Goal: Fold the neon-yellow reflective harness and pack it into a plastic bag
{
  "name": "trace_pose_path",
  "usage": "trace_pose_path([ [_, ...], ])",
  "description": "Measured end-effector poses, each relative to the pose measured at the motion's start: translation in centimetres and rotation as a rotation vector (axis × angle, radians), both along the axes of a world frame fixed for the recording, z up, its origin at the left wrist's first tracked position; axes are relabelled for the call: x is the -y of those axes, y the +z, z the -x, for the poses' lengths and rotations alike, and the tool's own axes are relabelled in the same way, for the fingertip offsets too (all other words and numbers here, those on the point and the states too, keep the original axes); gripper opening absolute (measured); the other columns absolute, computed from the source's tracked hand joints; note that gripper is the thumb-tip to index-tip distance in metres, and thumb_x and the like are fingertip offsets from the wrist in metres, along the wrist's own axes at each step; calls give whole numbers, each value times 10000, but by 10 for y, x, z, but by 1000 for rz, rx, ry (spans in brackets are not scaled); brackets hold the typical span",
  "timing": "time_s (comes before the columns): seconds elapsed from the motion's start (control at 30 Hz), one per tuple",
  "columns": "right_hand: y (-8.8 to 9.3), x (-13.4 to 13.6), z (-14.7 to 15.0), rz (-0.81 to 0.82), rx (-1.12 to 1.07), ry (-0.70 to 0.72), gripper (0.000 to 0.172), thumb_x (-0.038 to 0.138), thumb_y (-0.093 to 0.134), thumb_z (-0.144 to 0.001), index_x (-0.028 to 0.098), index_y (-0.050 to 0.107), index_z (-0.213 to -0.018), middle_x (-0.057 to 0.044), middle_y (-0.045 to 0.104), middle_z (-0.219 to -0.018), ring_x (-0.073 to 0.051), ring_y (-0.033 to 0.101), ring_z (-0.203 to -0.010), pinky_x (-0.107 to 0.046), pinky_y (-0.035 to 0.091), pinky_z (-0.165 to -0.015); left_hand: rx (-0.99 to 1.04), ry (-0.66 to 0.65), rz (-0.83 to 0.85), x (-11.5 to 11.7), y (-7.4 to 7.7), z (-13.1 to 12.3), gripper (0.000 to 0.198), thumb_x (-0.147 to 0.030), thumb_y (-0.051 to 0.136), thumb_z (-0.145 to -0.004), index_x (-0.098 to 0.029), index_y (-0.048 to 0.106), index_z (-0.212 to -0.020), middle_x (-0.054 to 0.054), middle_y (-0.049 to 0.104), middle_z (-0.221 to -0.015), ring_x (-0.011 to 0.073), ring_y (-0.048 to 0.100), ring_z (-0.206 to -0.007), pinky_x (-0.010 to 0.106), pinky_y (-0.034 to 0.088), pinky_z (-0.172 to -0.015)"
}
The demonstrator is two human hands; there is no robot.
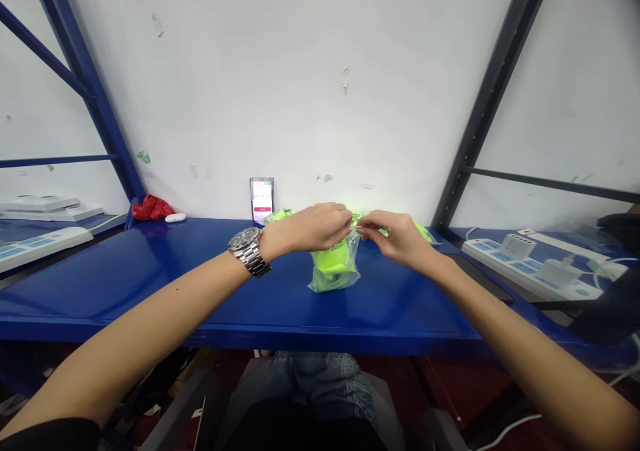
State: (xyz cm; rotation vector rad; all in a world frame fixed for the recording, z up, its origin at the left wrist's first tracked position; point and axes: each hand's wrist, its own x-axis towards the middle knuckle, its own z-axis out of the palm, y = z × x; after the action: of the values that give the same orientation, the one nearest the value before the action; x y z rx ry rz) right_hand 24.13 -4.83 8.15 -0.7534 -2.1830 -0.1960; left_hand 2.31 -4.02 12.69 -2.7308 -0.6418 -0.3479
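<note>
A clear plastic bag (334,264) with a folded neon-yellow item inside hangs or stands just above the blue tabletop, in the middle of the view. My left hand (323,225), with a metal watch on its wrist, is closed at the bag's upper edge. Its fingertips are partly hidden behind the hand. From the other side, my right hand (393,235) pinches the same top edge between thumb and finger. More neon-yellow bagged items (279,215) lie behind my hands, mostly covered by them.
A lit phone (263,199) leans upright against the white wall. Red cloth (151,207) and a small white case (175,217) lie at the table's back left. Power strips (533,267) with plugs are on the right; another power strip (43,247) is on the left. Metal uprights frame the blue table (165,277).
</note>
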Motion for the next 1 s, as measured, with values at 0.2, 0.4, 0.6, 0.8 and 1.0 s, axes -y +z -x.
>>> trace_pose_path([
  [0.2,-1,-1,0,-1,4,-1,138,187,535,-913,171,666,-872,-58,693,-781,-172,622,-687,-298,474,-643,-26,8,-37,1,-1,-1,292,-263,346,-1015,-119,588,-936,87,600,-871,157,501,-728,300,380,-673],
  [0.4,0,0,1,-11,7,-6,151,191,533,-914,167,674,-870,-61,690,-769,-176,623,-685,-300,472,-643,-59,18,-64,5,1,-2,283,-232,339,-1017,-122,576,-907,80,585,-847,159,491,-724,306,373,-673],
  [0.6,1,1,4,-14,-4,-15,147,178,541,-896,166,676,-839,-61,694,-762,-173,621,-672,-298,468,-631,-64,8,-107,3,-3,-1,216,-163,360,-985,-131,554,-894,76,577,-823,164,477,-707,317,362,-661],
  [0.8,2,1,5,15,-20,-16,131,160,554,-877,167,673,-824,-55,693,-761,-165,617,-670,-291,464,-627,-20,6,-81,0,-4,1,229,-195,343,-994,-134,547,-910,89,591,-844,167,484,-710,318,368,-654],
  [1.0,3,2,3,60,-30,1,113,163,561,-875,176,671,-852,-47,696,-774,-158,620,-683,-287,465,-637,33,-5,-17,-3,-4,3,246,-263,361,-1002,-126,556,-938,98,604,-878,169,528,-752,311,382,-669],
])
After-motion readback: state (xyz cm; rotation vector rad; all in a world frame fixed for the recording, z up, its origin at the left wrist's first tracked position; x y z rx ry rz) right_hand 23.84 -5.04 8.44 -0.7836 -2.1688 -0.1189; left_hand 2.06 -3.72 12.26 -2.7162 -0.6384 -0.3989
